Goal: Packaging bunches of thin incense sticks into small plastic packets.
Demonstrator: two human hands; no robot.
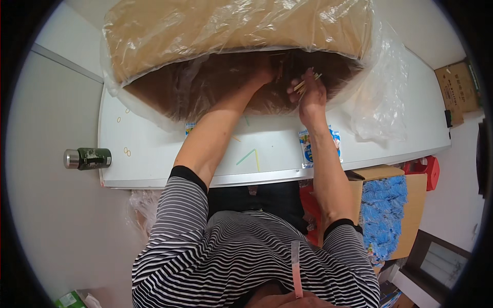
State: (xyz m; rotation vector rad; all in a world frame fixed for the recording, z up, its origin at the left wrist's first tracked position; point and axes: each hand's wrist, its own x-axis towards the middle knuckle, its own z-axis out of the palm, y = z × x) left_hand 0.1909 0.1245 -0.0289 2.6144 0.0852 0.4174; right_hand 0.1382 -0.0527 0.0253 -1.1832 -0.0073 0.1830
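Note:
A large cardboard box [236, 31], lined with clear plastic film, lies with its dark opening facing me on the white table. My left hand [263, 73] reaches deep into this opening; its fingers are in shadow, close to a few thin sticks. At the right part of the opening, my right hand [313, 100] is closed around a small bunch of thin pale yellow sticks [308, 83]. Under my right forearm lie blue and white printed packets [305, 149]. Loose green and yellow sticks [256, 156] rest on the table between my arms.
Crumpled clear plastic [380, 102] spreads over the table's right side. Yellow rubber bands [127, 152] lie at the left, near a dark green flask [94, 158]. Below the right edge stands an open carton [421, 215] full of blue packets [382, 210], beside a red plastic object [429, 170].

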